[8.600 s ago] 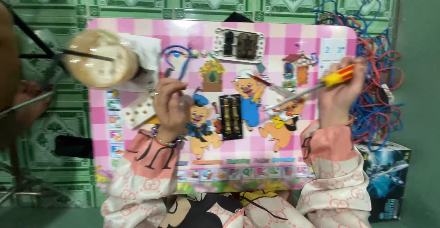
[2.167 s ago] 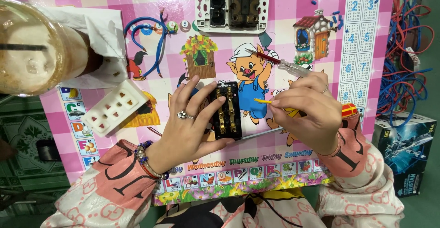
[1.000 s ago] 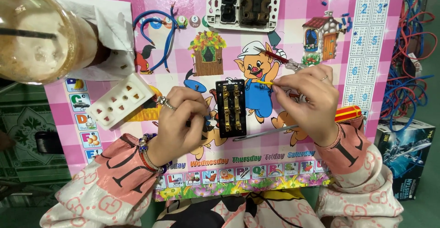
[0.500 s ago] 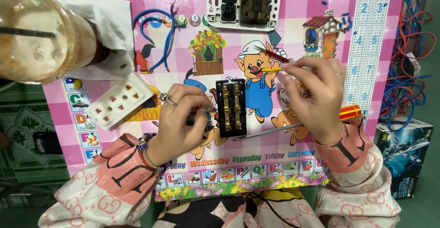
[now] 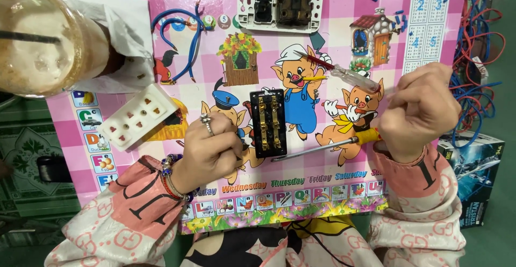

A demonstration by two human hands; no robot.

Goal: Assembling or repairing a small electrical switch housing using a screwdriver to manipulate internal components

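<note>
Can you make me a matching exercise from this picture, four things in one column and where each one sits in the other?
Things:
1. black switch module
2. white switch frame
3. iced drink cup
4. clear-handled tester screwdriver

Places:
A. top left corner, on white paper
B. at the top edge of the pink board, in the middle
C. held in the right hand, tip pointing up-left
D. centre of the board, steadied by the left hand

Pairs: 1-D, 2-B, 3-A, 4-C
</note>
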